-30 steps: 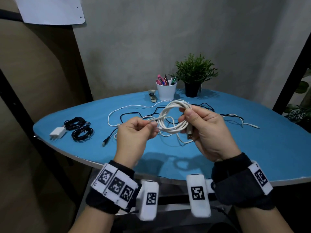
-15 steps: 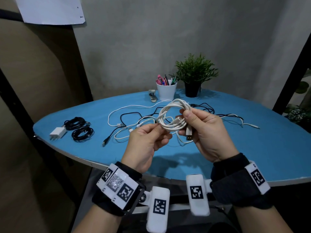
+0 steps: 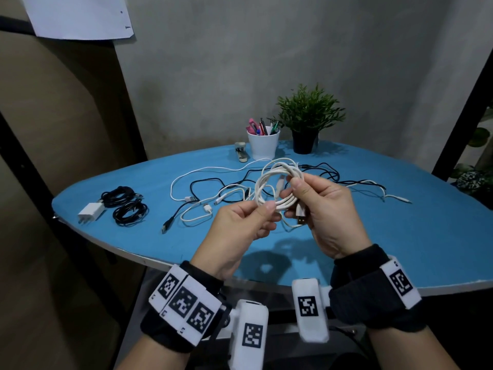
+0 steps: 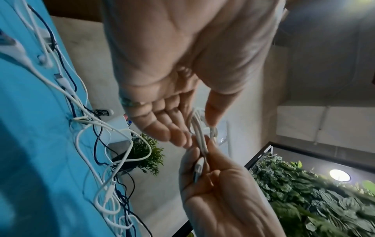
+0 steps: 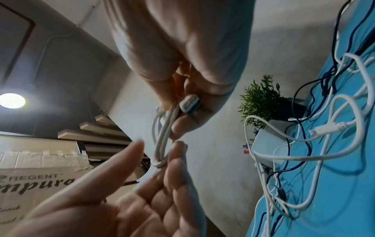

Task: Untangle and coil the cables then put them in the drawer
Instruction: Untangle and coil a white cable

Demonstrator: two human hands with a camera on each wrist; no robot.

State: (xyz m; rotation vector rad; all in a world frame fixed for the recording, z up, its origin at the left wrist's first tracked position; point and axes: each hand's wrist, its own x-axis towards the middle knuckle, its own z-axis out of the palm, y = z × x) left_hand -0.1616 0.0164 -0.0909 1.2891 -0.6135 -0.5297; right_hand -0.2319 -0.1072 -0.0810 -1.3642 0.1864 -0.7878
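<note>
I hold a white cable coil point(image 3: 277, 182) above the blue table point(image 3: 413, 236). My right hand point(image 3: 306, 193) pinches the coil's right side, and its USB plug point(image 3: 301, 214) hangs below the fingers; the plug point(image 5: 190, 104) shows against the right palm. My left hand point(image 3: 264, 212) has its thumb over and its fingers under the coil's lower left, with the strands point(image 4: 199, 131) between them. A turn of cable wraps the bundle point(image 5: 160, 163) there. Loose white and black cables point(image 3: 202, 188) lie tangled on the table behind. No drawer is in view.
Two coiled black cables point(image 3: 125, 206) and a white charger point(image 3: 89, 212) lie at the table's left end. A white pen cup point(image 3: 262, 145), a stapler point(image 3: 241, 153) and a potted plant point(image 3: 306, 124) stand at the back. A dark post stands at the right.
My left hand has moved right and up from the loose tail to the coil's lower part. The right hand keeps its hold on the coil, a little higher.
</note>
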